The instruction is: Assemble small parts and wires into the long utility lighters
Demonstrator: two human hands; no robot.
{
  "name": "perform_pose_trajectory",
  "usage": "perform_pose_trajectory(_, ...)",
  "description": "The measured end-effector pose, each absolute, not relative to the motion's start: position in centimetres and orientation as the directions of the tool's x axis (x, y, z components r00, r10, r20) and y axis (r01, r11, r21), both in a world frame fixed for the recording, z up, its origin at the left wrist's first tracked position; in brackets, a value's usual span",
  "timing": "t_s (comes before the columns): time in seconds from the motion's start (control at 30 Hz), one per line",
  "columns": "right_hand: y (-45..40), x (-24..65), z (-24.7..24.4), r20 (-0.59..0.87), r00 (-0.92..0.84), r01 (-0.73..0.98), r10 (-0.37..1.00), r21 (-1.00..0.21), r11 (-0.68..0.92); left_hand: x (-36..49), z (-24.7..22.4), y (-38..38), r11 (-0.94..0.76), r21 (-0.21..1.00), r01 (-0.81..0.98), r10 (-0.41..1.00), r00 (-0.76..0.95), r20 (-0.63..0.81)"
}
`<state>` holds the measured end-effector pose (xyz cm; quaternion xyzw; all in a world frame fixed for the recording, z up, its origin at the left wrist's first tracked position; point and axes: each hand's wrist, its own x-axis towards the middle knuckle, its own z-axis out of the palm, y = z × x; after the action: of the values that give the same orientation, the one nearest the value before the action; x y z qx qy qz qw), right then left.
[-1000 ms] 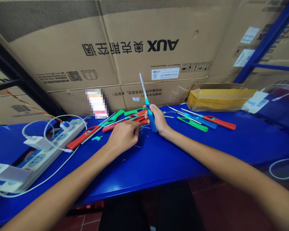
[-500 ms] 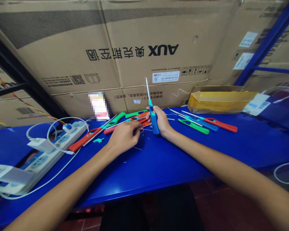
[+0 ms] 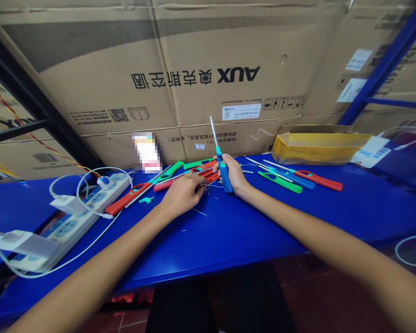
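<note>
On the glossy blue desk (image 3: 249, 240) in front of me, my right hand (image 3: 234, 175) is clenched around a blue-and-teal utility lighter (image 3: 225, 173), its thin steel nozzle pointing at 11 o'clock. My left hand (image 3: 182, 195) sits just beside it at 9 o'clock, its fingertips (image 3: 198, 181) pinched together; I cannot tell whether they grip anything. Fine bright wire bits (image 3: 199, 212) lie scattered below them. Toward 10 o'clock are a long red lighter (image 3: 126, 198), a long green lighter (image 3: 168, 172) and a small teal plastic piece (image 3: 145, 200). At 3 o'clock, a green lighter (image 3: 280, 181) and a red lighter (image 3: 319, 181) lie nearly parallel. A white power strip (image 3: 67, 229) runs along the desk at 8 o'clock, and a yellow-taped cardboard box (image 3: 319, 148) sits at 2 o'clock before stacked brown AUX cartons (image 3: 194, 46).
</note>
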<state>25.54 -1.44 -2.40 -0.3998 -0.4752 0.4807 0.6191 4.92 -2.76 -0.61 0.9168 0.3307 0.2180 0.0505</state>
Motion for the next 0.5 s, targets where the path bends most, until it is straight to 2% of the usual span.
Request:
perform_pose_trajectory(0.3, -0.9, 25.9, -3.3, 0.303, 0.099, -0.093, 0.948, -0.945, 0.312, 4.6, 0.0, -2.4, -0.752, 0.225, 0.62, 0.646, 0.624, 0.44)
perform_pose_trajectory(0.4, -1.4, 26.0, -3.3, 0.397, 0.045, 0.069, 0.917, -0.917, 0.394, 4.1, -0.1, -1.7, -0.747, 0.206, 0.632, 0.647, 0.617, 0.449)
perform_pose_trajectory(0.5, -2.1, 25.8, -3.1, 0.492, -0.071, 0.251, 0.867, -0.833, 0.493, 3.5, -0.1, -0.7, -0.728, 0.212, 0.652, 0.665, 0.597, 0.449)
